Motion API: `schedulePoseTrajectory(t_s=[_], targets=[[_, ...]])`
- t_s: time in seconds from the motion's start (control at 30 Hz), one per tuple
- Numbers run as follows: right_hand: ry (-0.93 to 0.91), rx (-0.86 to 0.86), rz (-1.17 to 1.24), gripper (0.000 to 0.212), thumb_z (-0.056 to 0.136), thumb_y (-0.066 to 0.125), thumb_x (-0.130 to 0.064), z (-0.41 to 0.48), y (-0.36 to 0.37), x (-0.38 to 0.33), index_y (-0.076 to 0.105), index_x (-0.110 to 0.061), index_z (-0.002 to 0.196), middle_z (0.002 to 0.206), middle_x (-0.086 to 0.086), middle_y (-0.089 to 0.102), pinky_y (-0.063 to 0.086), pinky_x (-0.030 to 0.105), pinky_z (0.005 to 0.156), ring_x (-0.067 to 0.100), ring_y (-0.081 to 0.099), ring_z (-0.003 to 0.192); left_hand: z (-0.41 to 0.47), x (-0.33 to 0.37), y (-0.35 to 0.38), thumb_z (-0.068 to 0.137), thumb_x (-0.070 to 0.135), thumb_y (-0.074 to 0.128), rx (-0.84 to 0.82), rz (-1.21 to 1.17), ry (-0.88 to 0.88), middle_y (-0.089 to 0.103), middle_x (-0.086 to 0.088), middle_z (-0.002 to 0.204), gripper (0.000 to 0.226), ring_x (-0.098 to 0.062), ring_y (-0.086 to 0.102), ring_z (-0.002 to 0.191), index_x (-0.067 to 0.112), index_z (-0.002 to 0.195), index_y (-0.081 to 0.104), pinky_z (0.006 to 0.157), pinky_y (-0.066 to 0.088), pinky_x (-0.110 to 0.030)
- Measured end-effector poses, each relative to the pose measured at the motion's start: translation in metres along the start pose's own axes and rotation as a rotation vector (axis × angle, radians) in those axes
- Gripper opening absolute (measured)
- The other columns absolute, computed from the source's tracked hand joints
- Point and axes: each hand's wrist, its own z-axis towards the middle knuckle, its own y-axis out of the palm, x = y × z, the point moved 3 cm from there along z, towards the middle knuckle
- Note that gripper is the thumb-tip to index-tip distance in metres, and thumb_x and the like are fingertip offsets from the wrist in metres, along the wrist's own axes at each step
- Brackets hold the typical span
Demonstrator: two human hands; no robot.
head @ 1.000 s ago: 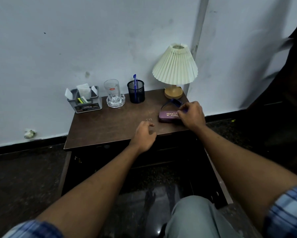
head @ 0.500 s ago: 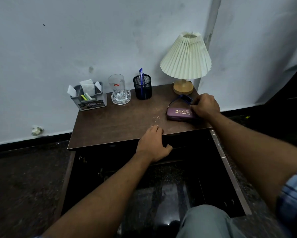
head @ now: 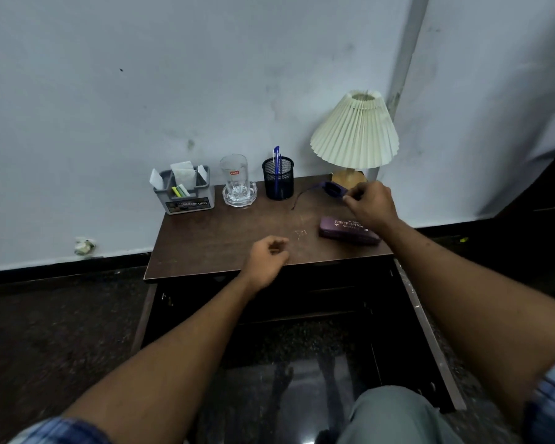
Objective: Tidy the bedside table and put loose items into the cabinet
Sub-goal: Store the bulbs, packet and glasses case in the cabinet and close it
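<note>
We logged the right fingers (head: 352, 197) pinching the purple glasses (head: 333, 188) at one end of the frame, just in front of the lamp (head: 354, 133) base. One temple arm trailed left toward the mesh pen cup (head: 277, 179); we couldn't tell if the frame was clear of the wood. The right hand (head: 370, 206) sat behind the purple glasses case (head: 348, 230), which lay flat and closed at the right front of the tabletop (head: 224, 238), wrist crossing its right end. The left fingers (head: 281, 249) were loosely curled on nothing, and the left hand (head: 268, 259) was over the tabletop's front edge, mid-width. The back row, left to right, held a grey organiser (head: 186, 195) with paper slips, a tumbler (head: 234, 174) standing in a glass ashtray (head: 240, 198), the pen cup with a blue pen (head: 276, 153), and the lamp in the corner. Below, the cabinet (head: 317, 296) stood open, its door (head: 428, 334) swung out on the right.
</note>
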Motion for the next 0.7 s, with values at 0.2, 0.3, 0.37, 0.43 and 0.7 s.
schedulePoseTrajectory(t_s=[0.2,0.3,0.37,0.43,0.7], targets=[[-0.06,-0.09,0.149,0.009,0.085,0.075,-0.021,-0.042,0.044,-0.046,0.077,-0.012,0.083,0.077,-0.002,0.073,0.051,0.026,0.074,0.015,0.068,0.079,-0.02,-0.026,-0.06,0.093,-0.004,0.06,0.244,-0.241,-0.068,0.072,-0.013,0.101,0.021,-0.021,0.064,0.093,0.01,0.103,0.071,0.096,0.053,-0.042],[-0.098,-0.155,0.197,0.01,0.086,0.075,-0.02,-0.065,0.071,-0.061,0.077,-0.012,0.081,0.077,-0.002,0.074,0.047,0.022,0.072,0.012,0.068,0.078,-0.033,-0.04,-0.079,0.093,0.003,0.065,0.341,-0.295,-0.077,0.073,-0.014,0.104,0.016,-0.022,0.065,0.095,0.012,0.105,0.071,0.101,0.053,-0.052],[-0.113,-0.2,0.247,0.009,0.087,0.075,-0.018,-0.079,0.087,-0.068,0.077,-0.011,0.082,0.079,-0.001,0.076,0.051,0.024,0.073,0.01,0.067,0.076,-0.043,-0.045,-0.083,0.093,0.003,0.066,0.387,-0.346,-0.072,0.074,-0.013,0.108,0.019,-0.025,0.069,0.1,0.019,0.103,0.07,0.102,0.053,-0.051],[-0.13,-0.233,0.273,0.008,0.088,0.075,-0.018,-0.092,0.101,-0.07,0.077,-0.012,0.083,0.08,-0.002,0.076,0.054,0.027,0.076,0.007,0.066,0.073,-0.052,-0.051,-0.083,0.093,0.005,0.066,0.426,-0.372,-0.058,0.075,-0.004,0.103,0.025,-0.023,0.072,0.1,0.029,0.101,0.068,0.099,0.056,-0.046],[-0.128,-0.328,0.357,0.005,0.091,0.072,-0.012,-0.116,0.133,-0.065,0.075,-0.009,0.09,0.082,-0.003,0.072,0.053,0.025,0.078,0.004,0.063,0.073,-0.068,-0.066,-0.091,0.092,0.008,0.07,0.532,-0.242,0.069,0.073,0.001,0.109,0.033,0.011,0.067,0.083,0.01,0.124,0.068,0.077,0.055,-0.01]])
